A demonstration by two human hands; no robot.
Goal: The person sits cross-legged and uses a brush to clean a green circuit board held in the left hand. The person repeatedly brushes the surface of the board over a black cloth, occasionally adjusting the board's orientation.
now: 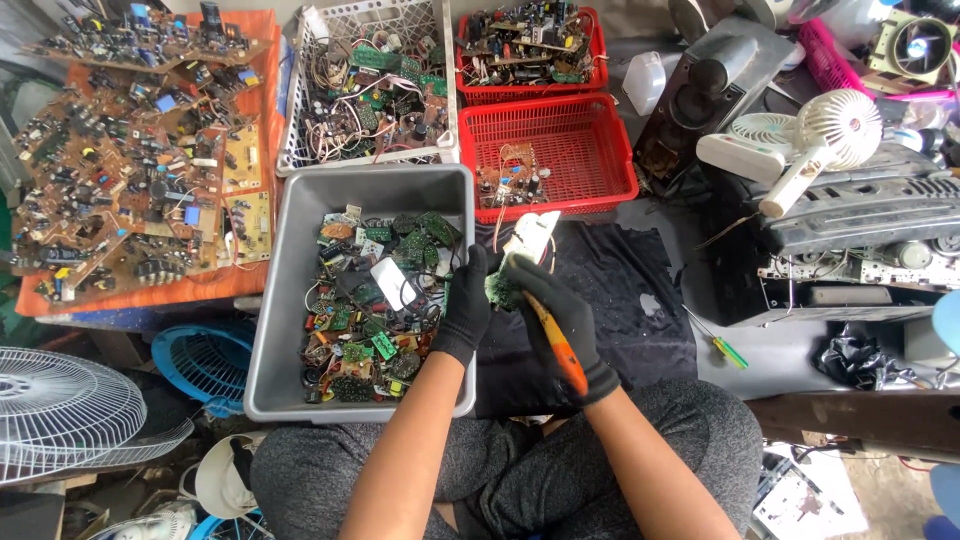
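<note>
Cluttered salvage bench, seen from above, with a black cloth spread across the middle. Dead centre: left hand, black-gloved, clasped around a small green circuit board. Just at 3 o'clock of it: right hand, also gloved, clenched on an orange-handled screwdriver, shaft pointing up toward 11 o'clock and into the board. Exact contact of the tip hidden by the fingers. White plastic piece with thin wires hanging off the board at 12 o'clock.

At 9 o'clock of the hands, touching the left wrist: grey bin, heaped with small green boards and loose parts. At 12 o'clock: red basket, nearly bare but for a few brown boards in its near corner. Further toward 11 o'clock: white basket, full of wired boards. At 3 o'clock on the cloth's edge: green-handled screwdriver, lying untouched.

Probably best done this way: pinch the board by its edges, clear of solder points and of the tip's line. Seat the tip squarely before turning or prying. Press lightly and steadily, away from the left palm, since a slip would likely run straight into the glove. Mind the thin wires at 12 o'clock; brace both wrists against the knees for control.
</note>
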